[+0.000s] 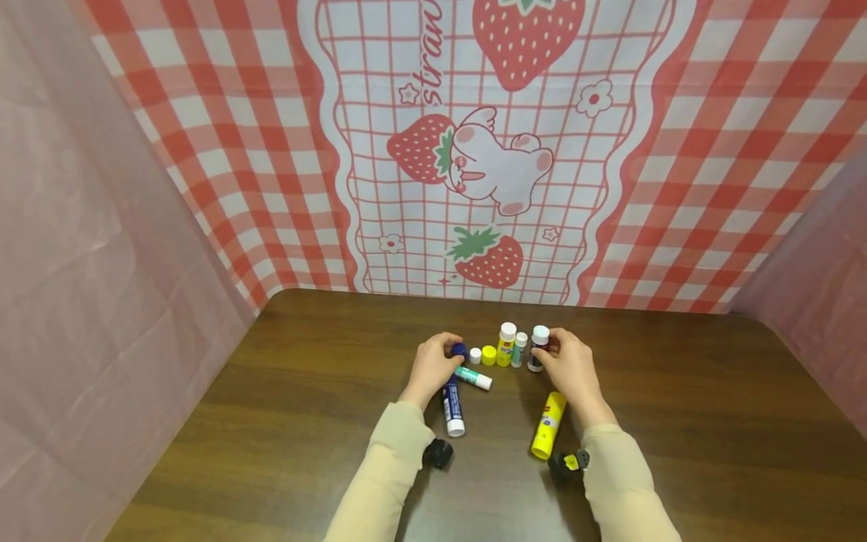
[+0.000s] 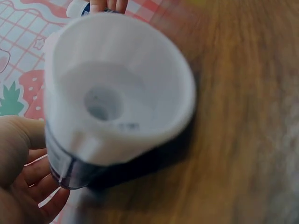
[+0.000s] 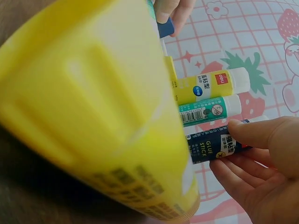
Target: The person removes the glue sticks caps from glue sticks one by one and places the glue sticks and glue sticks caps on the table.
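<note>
Head: the left hand [image 1: 432,369] pinches the blue cap [image 1: 460,351], left of the white cap [image 1: 476,355]; the right hand [image 1: 571,369] grips the upright navy glue stick [image 1: 540,342], right of the green stick [image 1: 518,352]. Left wrist: a near white-ended tube [image 2: 117,93] hides the cap. Right wrist: thumb and fingers [image 3: 238,181] clasp the navy glue stick.

the brown table [image 1: 271,421] bears upright glue sticks [image 1: 505,351], small caps [image 1: 489,356] and three lying tubes [image 1: 548,427].

Blue cap [image 1: 460,350] partly hidden
</note>
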Demonstrator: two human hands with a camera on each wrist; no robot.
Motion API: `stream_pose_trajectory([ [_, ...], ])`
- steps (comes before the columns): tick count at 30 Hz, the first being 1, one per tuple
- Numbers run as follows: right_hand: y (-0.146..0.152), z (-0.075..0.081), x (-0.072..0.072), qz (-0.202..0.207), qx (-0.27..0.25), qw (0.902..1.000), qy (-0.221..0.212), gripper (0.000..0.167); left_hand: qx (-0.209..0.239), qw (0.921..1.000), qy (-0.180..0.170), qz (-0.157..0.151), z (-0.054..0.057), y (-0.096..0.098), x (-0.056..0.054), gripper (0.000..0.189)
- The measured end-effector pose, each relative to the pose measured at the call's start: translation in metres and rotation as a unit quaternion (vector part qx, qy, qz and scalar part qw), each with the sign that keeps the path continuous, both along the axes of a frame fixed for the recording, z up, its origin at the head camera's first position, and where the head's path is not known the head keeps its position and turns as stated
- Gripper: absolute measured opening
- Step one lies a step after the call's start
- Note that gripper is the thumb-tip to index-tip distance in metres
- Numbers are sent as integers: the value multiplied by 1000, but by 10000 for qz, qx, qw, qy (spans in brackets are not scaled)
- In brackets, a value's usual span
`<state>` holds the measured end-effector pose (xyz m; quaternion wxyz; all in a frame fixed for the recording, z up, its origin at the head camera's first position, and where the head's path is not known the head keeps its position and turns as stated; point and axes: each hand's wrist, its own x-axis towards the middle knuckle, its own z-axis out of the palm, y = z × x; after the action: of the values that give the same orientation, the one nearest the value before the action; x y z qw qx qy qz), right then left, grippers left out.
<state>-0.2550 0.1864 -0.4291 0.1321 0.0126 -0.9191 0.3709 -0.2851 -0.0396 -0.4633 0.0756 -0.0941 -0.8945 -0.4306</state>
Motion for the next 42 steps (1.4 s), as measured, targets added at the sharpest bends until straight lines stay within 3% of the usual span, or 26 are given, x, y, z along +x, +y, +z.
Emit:
stream_pose_trajectory([
  [10, -1, -4, -4, -110, -215, 9996, -114, 37, 127, 9998, -145, 51, -3, 1, -3, 25],
  [26, -4, -5, -5, -20, -267, 9994, -229, 36, 101, 9997, -157, -153, -3, 2, -6, 26],
  [35, -6, -4, -5, -53, -317, 9991, -294, 37, 385, 9986, -296, -198, -4, 4, -6, 45],
  [42, -7, -4, -4, -67, -359, 9989, -300, 37, 300, 9984, -435, -187, -5, 4, -7, 52],
])
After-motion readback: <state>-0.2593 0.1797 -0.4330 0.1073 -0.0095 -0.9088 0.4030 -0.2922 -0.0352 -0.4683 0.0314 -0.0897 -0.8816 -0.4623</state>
